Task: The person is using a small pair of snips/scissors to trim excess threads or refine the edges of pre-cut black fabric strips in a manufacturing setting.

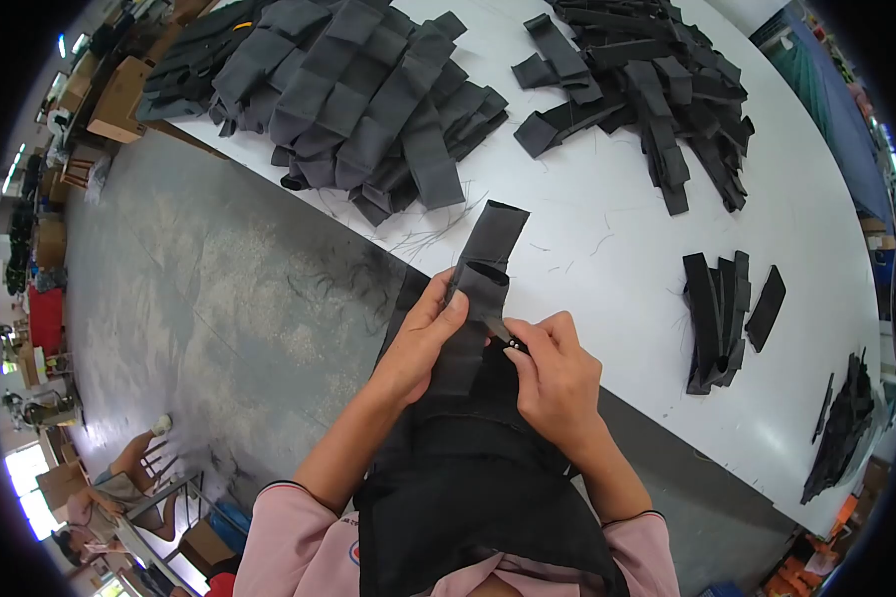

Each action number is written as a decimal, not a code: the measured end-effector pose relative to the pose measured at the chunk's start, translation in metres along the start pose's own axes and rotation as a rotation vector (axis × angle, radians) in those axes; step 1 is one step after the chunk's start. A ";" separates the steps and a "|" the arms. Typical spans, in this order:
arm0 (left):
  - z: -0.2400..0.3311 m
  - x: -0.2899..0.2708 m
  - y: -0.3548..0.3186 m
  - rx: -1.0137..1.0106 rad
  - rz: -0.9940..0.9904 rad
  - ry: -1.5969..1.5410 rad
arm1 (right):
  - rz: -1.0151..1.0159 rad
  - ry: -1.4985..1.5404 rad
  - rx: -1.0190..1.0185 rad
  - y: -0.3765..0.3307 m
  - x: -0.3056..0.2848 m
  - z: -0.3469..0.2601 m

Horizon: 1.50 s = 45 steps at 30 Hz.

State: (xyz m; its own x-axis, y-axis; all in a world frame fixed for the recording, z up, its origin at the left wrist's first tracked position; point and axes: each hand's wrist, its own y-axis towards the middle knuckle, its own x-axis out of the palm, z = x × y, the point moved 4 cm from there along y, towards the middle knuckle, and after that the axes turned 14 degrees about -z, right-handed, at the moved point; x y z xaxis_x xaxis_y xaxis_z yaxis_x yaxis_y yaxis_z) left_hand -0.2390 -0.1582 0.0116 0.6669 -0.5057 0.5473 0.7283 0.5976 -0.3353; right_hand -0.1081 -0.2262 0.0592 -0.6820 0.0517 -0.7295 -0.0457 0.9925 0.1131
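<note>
A heap of fabric strips (334, 95) fills the worktop's (587, 264) left end; by its near edge, my left hand (423, 343) pinches one folded strip (493, 239), partway worked, I'd judge; my right hand (558, 378) grips a small tool (513, 344). Bundle (707, 343) rightward: done or waiting, can't tell.

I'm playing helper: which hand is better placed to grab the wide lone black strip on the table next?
Probably the right hand: it's nearer the black strip, though it pinches a small dark thing. The left hand is farther away, gripping grey cloth.
</note>
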 end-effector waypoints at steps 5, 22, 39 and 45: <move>0.001 0.000 0.000 -0.021 0.004 0.009 | 0.034 0.140 0.036 0.000 -0.002 0.004; -0.003 -0.004 -0.007 -0.057 -0.103 0.244 | -0.087 0.647 0.168 -0.009 0.018 0.035; -0.001 -0.004 -0.011 -0.077 -0.132 0.454 | -0.184 0.224 -0.054 0.006 0.008 0.012; 0.003 -0.001 -0.012 -0.086 -0.132 0.547 | -0.176 0.201 -0.080 0.006 0.010 0.012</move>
State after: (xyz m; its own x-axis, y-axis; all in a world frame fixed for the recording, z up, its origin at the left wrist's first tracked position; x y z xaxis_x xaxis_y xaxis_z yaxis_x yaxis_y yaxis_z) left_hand -0.2487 -0.1628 0.0173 0.5372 -0.8350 0.1192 0.8058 0.4663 -0.3650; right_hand -0.1068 -0.2187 0.0443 -0.7892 -0.1511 -0.5952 -0.2281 0.9721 0.0556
